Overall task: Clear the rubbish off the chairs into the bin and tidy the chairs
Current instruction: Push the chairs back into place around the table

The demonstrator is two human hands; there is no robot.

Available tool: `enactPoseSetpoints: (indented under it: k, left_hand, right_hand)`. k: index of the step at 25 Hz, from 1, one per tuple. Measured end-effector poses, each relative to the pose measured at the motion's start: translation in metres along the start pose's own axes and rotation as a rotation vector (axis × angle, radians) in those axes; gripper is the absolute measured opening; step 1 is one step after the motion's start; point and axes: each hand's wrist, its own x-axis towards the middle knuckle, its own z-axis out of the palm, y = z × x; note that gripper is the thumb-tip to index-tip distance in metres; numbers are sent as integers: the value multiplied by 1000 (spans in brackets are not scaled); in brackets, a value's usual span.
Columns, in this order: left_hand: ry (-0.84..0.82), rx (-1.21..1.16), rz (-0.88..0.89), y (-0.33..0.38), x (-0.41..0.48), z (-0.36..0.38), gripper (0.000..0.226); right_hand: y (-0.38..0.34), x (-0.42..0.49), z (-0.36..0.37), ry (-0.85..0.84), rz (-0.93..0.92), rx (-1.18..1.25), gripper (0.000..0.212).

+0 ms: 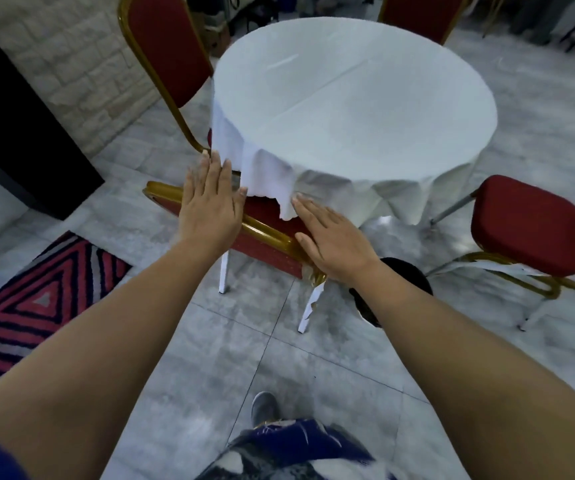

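Observation:
A red chair with a gold frame [265, 233] stands right in front of me, its seat tucked under the round table's white cloth [348, 98]. My left hand [210, 202] lies flat, fingers straight, on the left end of the chair's top rail. My right hand [331, 240] lies flat on the rail's right end, its fingertips touching the hanging cloth. A black round bin [414, 271] sits on the floor just behind my right forearm, mostly hidden by it. No rubbish shows on any chair seat.
Three more red chairs surround the table: one at the left [168, 53], one at the far side [421, 15], one at the right [528, 226] pulled out from the table. A striped rug [37, 306] lies at the left. A dark cabinet [12, 123] stands by the stone wall.

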Motion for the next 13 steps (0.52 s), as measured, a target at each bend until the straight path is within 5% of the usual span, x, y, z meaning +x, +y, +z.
enactPoseSetpoints:
  k: [7,13]
  left_hand:
    - [-119,-40,364,137,12,31,60]
    - [-389,-110,473,287,-4,83,62]
  right_hand:
    - [93,-92,-8,-4,424,36,65]
    - [205,-190,-21,32,721,107,67]
